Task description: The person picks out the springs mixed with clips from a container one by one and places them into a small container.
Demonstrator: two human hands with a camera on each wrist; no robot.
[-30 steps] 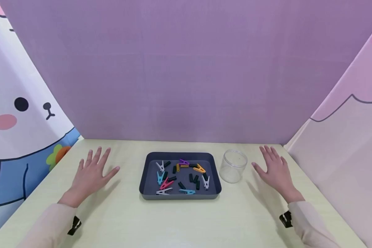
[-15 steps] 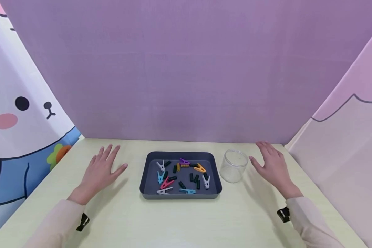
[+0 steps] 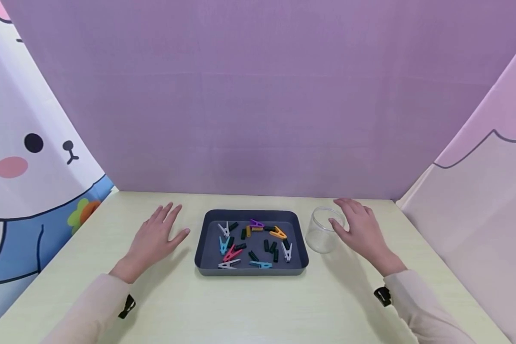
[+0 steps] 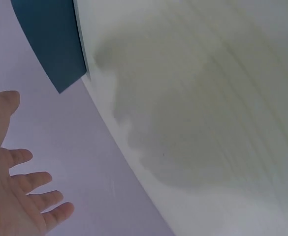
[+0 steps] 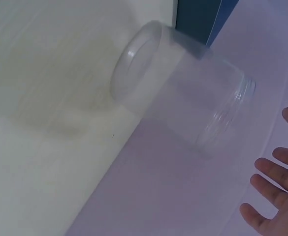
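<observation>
A clear round jar (image 3: 321, 238) with an open top stands upright on the table, just right of a dark grey tray (image 3: 251, 272). My right hand (image 3: 361, 235) is raised by the jar, fingers spread; its thumb and fingertips overlap the jar's rim in the head view. In the right wrist view the hand (image 5: 281, 191) shows at the edge, apart from the jar (image 5: 183, 93). My left hand (image 3: 152, 243) hovers left of the tray, fingers straight, holding nothing. The left wrist view shows that hand (image 4: 16, 191) and the tray's side wall (image 4: 50, 42).
Inside the tray lie several small plastic clothespins, among them a red one (image 3: 232, 254), a yellow one (image 3: 278, 232) and a purple one (image 3: 256, 223), with several short dark green ribbed pieces (image 3: 276, 256). A purple backdrop (image 3: 258, 105) rises behind the table (image 3: 249, 310).
My right hand has moved left to the jar's rim. My left hand has moved right, closer to the tray. The jar, tray and its contents stay put.
</observation>
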